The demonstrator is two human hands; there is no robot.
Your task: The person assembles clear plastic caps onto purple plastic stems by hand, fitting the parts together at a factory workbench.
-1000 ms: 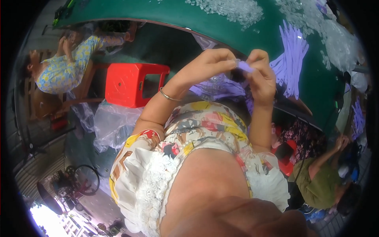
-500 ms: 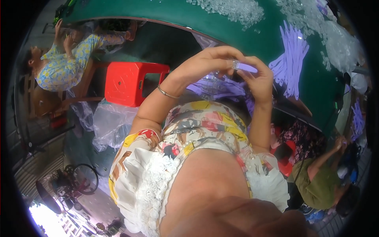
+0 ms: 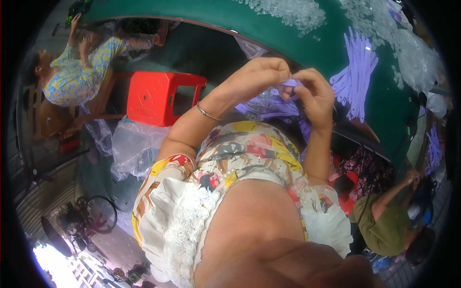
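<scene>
My left hand (image 3: 263, 76) and my right hand (image 3: 314, 98) meet above my lap, fingers bent. Between them is a short stretch of a flat purple strap (image 3: 291, 82), pinched by both. The strap's ends are hidden by my fingers. On my lap below lie more purple straps (image 3: 276, 110) with small clear plastic pieces (image 3: 261, 103) among them. To the right of my right hand, a bundle of purple straps (image 3: 356, 79) rests on the green table (image 3: 288, 41).
Clear plastic pieces (image 3: 293, 14) are heaped on the table's far side, with a clear plastic bag (image 3: 415, 62) at right. A red stool (image 3: 151, 98) stands left, near clear plastic sheeting (image 3: 137, 144). Co-workers sit at left (image 3: 77, 84) and lower right (image 3: 386, 221).
My hands have closed in on the strap, and its clear clip, visible before, is now hidden by my fingers. My left hand has shifted slightly to the right.
</scene>
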